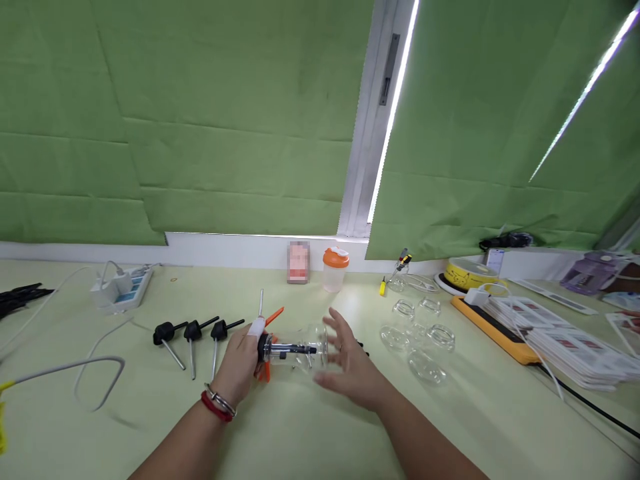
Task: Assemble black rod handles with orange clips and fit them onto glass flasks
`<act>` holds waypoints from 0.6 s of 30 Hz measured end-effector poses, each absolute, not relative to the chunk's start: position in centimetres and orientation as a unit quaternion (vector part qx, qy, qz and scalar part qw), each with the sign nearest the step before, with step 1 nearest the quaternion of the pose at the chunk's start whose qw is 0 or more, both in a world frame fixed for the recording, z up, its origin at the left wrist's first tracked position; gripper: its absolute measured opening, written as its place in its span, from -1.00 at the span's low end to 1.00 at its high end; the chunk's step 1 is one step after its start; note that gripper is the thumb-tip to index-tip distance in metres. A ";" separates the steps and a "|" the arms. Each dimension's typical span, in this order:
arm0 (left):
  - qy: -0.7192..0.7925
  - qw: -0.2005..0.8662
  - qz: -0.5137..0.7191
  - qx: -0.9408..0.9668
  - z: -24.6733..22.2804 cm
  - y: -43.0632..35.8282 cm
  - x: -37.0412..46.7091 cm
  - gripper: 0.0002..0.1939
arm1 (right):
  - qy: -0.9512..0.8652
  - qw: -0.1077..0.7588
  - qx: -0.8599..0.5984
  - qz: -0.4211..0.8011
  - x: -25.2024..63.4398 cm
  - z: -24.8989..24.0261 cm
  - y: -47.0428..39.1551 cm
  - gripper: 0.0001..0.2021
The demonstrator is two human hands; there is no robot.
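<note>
My left hand [239, 363] is closed round the black collar of a clear glass jar [295, 353], which lies sideways above the table. A dark metal shaft shows inside the jar, and a white piece sits by my left thumb. Orange parts [274, 316] stick out above and below the collar; what they belong to is partly hidden. My right hand [350, 367] is cupped at the jar's far end, fingers apart. Whether it touches the glass I cannot tell. Left of my left hand lie three black knobs with metal rods [193, 331].
Several clear glass jars [427, 367] stand at right. Behind are an orange-lidded cup [335, 270] and small screwdrivers [400, 263]. A power strip [133, 290] and cables lie left. An orange-black case [495, 330] and stacked printed sheets [575, 347] lie far right.
</note>
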State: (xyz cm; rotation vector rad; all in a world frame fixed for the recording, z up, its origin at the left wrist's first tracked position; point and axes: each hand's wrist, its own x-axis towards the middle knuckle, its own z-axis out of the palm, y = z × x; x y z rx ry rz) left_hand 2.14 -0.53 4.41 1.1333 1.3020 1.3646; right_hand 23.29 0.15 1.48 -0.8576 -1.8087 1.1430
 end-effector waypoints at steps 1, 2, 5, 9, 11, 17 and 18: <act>0.530 0.436 0.557 0.468 4.5 -0.7 2.3 -0.60 | -0.667 0.377 -0.339 0.545 23.2 1.4 0.2 -0.25; 0.533 0.419 0.558 0.479 4.6 -0.8 2.4 -0.60 | -0.628 0.345 -0.335 0.612 23.1 1.3 0.3 -0.33; 0.544 0.402 0.540 0.502 4.4 -0.6 2.5 -0.57 | -0.631 0.317 -0.360 0.609 23.0 1.5 0.2 -0.42; 0.545 0.468 0.518 0.465 3.6 0.1 1.7 -0.56 | -0.820 0.381 -0.318 0.284 23.2 2.2 -0.5 -0.34; 0.540 0.488 0.516 0.451 3.5 0.2 1.3 -0.58 | -0.866 0.386 -0.265 0.174 23.2 2.3 -0.6 -0.35; 0.557 0.386 0.542 0.498 4.1 -0.5 1.6 -0.60 | -0.669 0.398 -0.344 0.524 22.6 1.2 -0.2 -0.24; 0.554 0.375 0.537 0.514 4.1 -0.5 1.7 -0.60 | -0.629 0.368 -0.349 0.589 22.5 1.1 -0.2 -0.31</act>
